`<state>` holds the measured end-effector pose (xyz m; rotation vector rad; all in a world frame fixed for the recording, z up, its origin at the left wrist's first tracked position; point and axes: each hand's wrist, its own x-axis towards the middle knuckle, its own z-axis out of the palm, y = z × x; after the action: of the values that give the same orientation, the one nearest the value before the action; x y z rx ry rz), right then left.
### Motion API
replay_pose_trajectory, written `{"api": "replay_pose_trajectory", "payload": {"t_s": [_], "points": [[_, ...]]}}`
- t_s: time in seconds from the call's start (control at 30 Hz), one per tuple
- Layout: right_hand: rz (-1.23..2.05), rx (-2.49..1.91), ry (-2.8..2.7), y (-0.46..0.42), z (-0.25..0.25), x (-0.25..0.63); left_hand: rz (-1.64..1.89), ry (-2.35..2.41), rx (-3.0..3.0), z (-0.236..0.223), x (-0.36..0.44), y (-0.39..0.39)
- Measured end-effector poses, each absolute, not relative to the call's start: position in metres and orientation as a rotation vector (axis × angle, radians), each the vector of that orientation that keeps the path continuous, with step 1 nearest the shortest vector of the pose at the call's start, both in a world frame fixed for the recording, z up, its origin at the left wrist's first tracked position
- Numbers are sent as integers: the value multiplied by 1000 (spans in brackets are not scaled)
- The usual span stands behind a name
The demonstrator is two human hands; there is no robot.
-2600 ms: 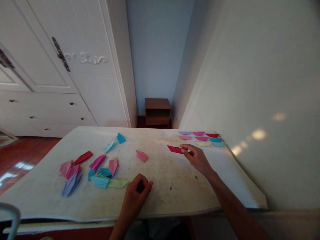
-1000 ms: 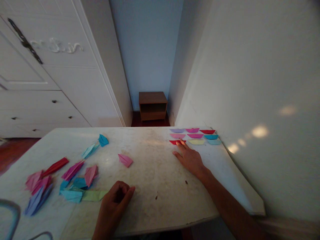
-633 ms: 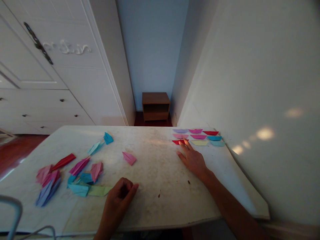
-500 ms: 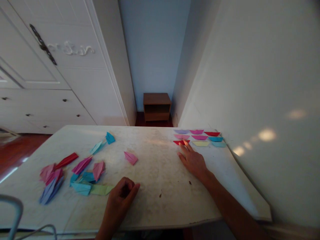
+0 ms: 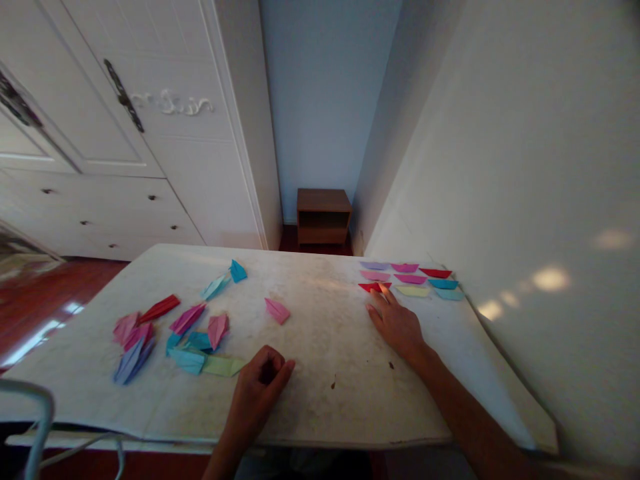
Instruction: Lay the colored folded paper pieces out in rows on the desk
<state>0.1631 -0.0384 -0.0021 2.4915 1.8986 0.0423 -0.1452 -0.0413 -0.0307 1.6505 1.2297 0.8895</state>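
Observation:
My right hand (image 5: 396,321) lies flat on the white table (image 5: 320,373), fingers stretched out, with a fingertip on a red folded paper boat (image 5: 371,287). That boat lies at the near left corner of a grid of folded paper boats (image 5: 410,279) in purple, pink, red, yellow and blue at the far right. My left hand (image 5: 263,387) rests near the front edge, its fingers curled loosely with nothing visible in them. A single pink folded paper piece (image 5: 277,311) lies in the middle of the table.
A loose heap of coloured folded paper pieces (image 5: 175,333) covers the table's left side. A white wall runs along the right. White cabinets (image 5: 125,147) stand behind, and a small brown nightstand (image 5: 323,217) is in the far corner. A metal chair frame (image 5: 35,413) shows at bottom left.
My right hand carried the red boat from the table's middle right up to the grid, set it down and flattened over it. The left hand stayed curled in place. The camera shifted slightly.

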Motion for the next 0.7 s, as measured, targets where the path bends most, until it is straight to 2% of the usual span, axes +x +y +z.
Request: {"api": "replay_pose_trajectory", "payload": {"t_s": [0.27, 0.43, 0.7], "points": [[63, 2548, 1919, -49, -3, 153, 890, 1200, 1591, -25, -144, -45], [-46, 2626, 2170, -68, -12, 138, 880, 1180, 1559, -25, -145, -47], [-624, 2730, 2801, -112, -16, 91, 986, 1129, 1456, -21, -144, -42]]}}
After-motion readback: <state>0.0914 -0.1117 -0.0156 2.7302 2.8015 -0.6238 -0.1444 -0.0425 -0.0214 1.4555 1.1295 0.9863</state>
